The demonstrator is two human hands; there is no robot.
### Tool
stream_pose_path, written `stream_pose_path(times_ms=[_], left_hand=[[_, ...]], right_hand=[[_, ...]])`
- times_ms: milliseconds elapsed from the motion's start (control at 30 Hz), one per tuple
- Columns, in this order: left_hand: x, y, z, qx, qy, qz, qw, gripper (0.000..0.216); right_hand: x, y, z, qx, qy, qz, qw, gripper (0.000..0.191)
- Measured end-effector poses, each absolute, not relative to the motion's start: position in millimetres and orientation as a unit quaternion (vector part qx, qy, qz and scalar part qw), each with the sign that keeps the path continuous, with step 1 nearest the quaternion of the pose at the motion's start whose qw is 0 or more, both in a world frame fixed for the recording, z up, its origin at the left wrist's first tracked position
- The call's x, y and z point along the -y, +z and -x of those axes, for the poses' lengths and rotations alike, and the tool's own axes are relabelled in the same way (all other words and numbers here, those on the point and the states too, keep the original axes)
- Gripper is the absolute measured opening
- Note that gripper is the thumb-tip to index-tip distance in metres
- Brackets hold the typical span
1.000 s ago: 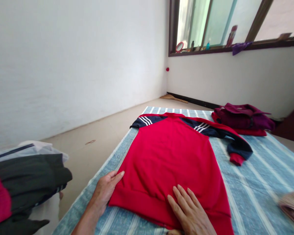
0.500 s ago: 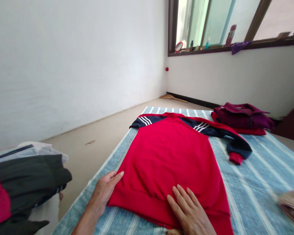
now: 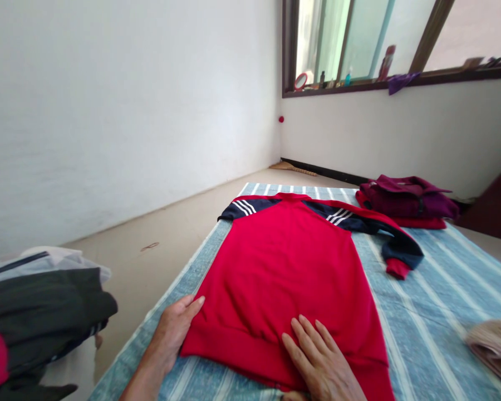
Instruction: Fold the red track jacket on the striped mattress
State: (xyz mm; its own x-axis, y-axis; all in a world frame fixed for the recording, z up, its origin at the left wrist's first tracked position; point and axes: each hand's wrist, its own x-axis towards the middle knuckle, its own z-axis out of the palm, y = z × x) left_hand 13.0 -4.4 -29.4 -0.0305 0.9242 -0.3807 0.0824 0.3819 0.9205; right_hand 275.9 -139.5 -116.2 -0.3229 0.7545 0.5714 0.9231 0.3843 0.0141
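Observation:
A red jacket (image 3: pixel 275 267) with navy shoulders and white stripes lies spread out, back side up, its hem toward me. At its lower left edge, my left hand (image 3: pixel 177 326) pinches the cloth, thumb on top and the other fingers partly hidden at the side. My right hand (image 3: pixel 317 356) rests flat on the fabric near the hem, fingers stretched out. The jacket's right sleeve bends outward and ends in a red cuff (image 3: pixel 397 268). The left sleeve is mostly hidden beyond the shoulder.
Blue striped cloth (image 3: pixel 434 312) covers the surface under the jacket. Folded maroon clothes (image 3: pixel 409 197) lie at the far right, a beige folded item (image 3: pixel 495 345) at the near right. Dark and white clothes (image 3: pixel 45 301) are piled at the left. Behind stands a white wall (image 3: pixel 129 111).
The view has shifted slightly, so everything sits a little further left. Both hands keep their places on the jacket.

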Motion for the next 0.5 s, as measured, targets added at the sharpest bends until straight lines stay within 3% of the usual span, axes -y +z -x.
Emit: stream_pose_path(times_ms=[333,500], left_hand=[[4.5,-22.8,-15.4,-0.634,0.354,-0.412,0.551,0.019],[6.8,-12.9,-16.7,-0.626,0.318,-0.458,0.545,0.035]], right_hand=[[140.2,-115.0,-276.0,0.790,-0.180,0.530,0.249,0.073],[139.7,-112.9,-277.6,0.792,-0.178,0.529,0.247,0.073]])
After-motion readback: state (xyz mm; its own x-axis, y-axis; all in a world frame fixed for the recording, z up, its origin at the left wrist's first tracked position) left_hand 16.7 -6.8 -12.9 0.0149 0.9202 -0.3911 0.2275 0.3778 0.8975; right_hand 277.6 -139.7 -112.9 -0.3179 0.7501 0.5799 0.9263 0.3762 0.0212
